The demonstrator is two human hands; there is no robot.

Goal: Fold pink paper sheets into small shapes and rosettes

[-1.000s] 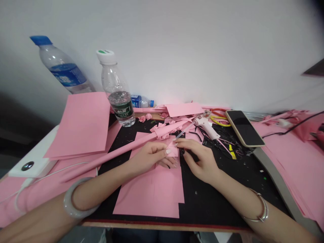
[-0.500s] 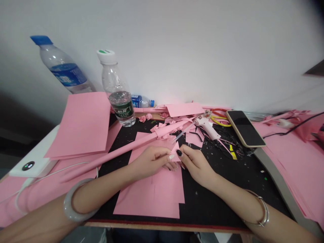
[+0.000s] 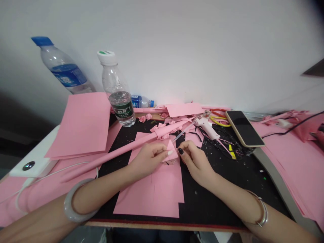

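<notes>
A small folded piece of pink paper [image 3: 172, 152], triangular at the top, is pinched between the thumb and fingers of my left hand [image 3: 150, 158]. Just right of its edge is my right hand [image 3: 196, 162], thumb and curled fingers drawn together. Whether anything sits between those fingertips is hidden. Beneath my hands, pink paper sheets [image 3: 149, 199] overlap on the black mat [image 3: 210, 206]. A long rolled pink paper tube [image 3: 126, 148] slants behind my left hand.
Behind the hands lie a white glue gun [image 3: 207, 127], pink paper scraps [image 3: 162, 135] and a phone [image 3: 245, 129]. An upright water bottle [image 3: 121, 104] and a pink sheet stack [image 3: 81, 126] stand left. More pink paper [image 3: 293, 158] covers the right side.
My right hand has come off the folded paper and sits slightly apart from it. My left hand has shifted a little left with the paper, whose pointed shape shows more fully.
</notes>
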